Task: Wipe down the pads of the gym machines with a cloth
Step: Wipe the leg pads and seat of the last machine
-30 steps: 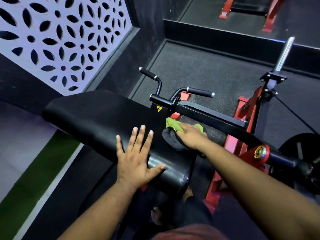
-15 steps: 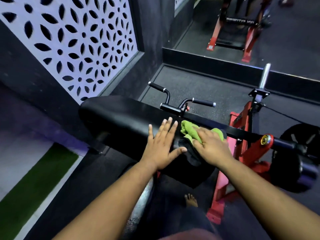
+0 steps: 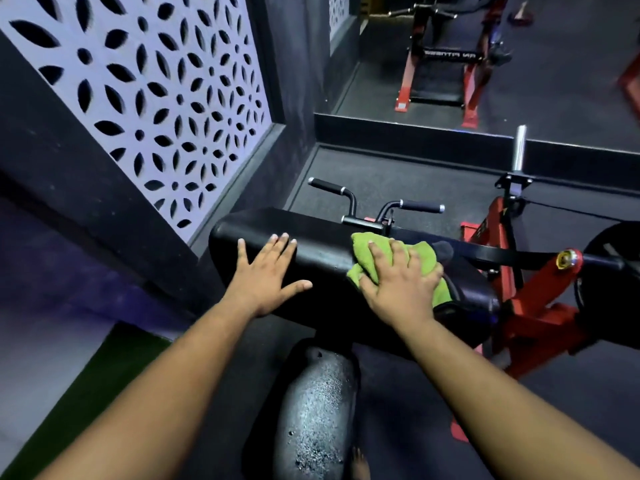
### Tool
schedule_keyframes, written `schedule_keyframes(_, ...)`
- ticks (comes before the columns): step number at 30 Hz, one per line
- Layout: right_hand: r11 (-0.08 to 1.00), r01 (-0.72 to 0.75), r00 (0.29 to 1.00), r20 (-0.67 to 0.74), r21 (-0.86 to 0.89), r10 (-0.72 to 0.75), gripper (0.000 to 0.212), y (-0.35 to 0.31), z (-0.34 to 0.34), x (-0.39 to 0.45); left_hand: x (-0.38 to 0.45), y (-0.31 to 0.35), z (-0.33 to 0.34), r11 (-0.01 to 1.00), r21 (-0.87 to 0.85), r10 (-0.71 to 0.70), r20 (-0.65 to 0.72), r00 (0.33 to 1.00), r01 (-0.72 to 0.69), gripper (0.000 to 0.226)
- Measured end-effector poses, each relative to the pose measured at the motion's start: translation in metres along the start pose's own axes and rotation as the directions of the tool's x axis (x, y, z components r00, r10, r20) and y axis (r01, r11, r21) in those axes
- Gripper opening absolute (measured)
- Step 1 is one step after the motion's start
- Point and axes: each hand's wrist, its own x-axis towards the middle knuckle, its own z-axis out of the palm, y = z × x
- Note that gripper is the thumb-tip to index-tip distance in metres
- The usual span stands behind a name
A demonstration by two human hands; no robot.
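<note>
A long black chest pad (image 3: 325, 247) of a red-framed gym machine lies across the middle of the view. My right hand (image 3: 398, 282) presses a green and grey cloth (image 3: 363, 247) flat onto the pad's right half, fingers spread over it. My left hand (image 3: 268, 275) rests flat on the pad's left part, fingers apart, holding nothing. A second black pad (image 3: 315, 410), dusty and speckled, sits lower, just in front of me.
Two black handles (image 3: 377, 202) stick up behind the pad. The red frame (image 3: 519, 306) and a weight plate (image 3: 613, 271) are at the right. A patterned wall panel (image 3: 138, 98) stands at the left, another red machine (image 3: 446, 64) at the back. A bare foot (image 3: 360, 462) shows below.
My right hand has slid the cloth up onto the pad's top and spread it flat. My left hand moved left along the pad. The view tilted up and back.
</note>
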Motion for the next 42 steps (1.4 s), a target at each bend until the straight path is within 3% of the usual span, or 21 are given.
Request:
schedule_keyframes(8, 0.998, -0.059, 0.994, -0.089, -0.002, 0.059, 0.069, -0.043, 0.017, 0.016, 0.027, -0.049, -0.004, 0.966, 0.068, 0.254, -0.028, 0.967, -0.251, 0.110)
schedule_keyframes(15, 0.958, -0.287, 0.941, -0.183, 0.021, 0.286, 0.066, -0.076, 0.030, 0.013, 0.092, -0.105, -0.012, 0.861, 0.211, 0.473, 0.005, 0.881, -0.463, 0.115)
schedule_keyframes(19, 0.883, -0.464, 0.857, -0.215, 0.075, 0.469, 0.066, -0.110, 0.040, 0.015, 0.104, -0.118, -0.010, 0.760, 0.132, 0.645, -0.038, 0.763, -0.636, 0.103)
schedule_keyframes(25, 0.741, -0.634, 0.720, -0.181, 0.222, 0.670, 0.068, -0.140, 0.043, 0.028, 0.108, -0.121, -0.012, 0.737, 0.030, 0.676, -0.009, 0.737, -0.675, 0.092)
schedule_keyframes(28, 0.649, -0.682, 0.618, -0.209, 0.337, 0.758, 0.070, -0.158, 0.052, 0.033, 0.111, -0.123, -0.009, 0.712, -0.025, 0.701, -0.019, 0.713, -0.702, 0.087)
schedule_keyframes(33, 0.548, -0.651, 0.480, -0.274, 0.526, 0.833, 0.076, -0.210, 0.072, 0.043, 0.116, -0.127, -0.013, 0.697, -0.143, 0.714, 0.048, 0.698, -0.703, 0.087)
schedule_keyframes(35, 0.521, -0.611, 0.456, -0.273, 0.597, 0.847, 0.076, -0.237, 0.080, 0.049, 0.119, -0.128, -0.016, 0.678, -0.236, 0.724, 0.051, 0.688, -0.696, 0.087)
schedule_keyframes(40, 0.428, -0.554, 0.320, -0.292, 0.714, 0.901, 0.078, -0.300, 0.100, 0.061, 0.139, -0.132, -0.019, 0.589, -0.509, 0.777, 0.142, 0.614, -0.628, 0.066)
schedule_keyframes(42, 0.367, -0.519, 0.224, -0.291, 0.772, 0.930, 0.077, -0.314, 0.104, 0.067, 0.149, -0.138, -0.017, 0.528, -0.660, 0.809, 0.198, 0.554, -0.534, 0.071)
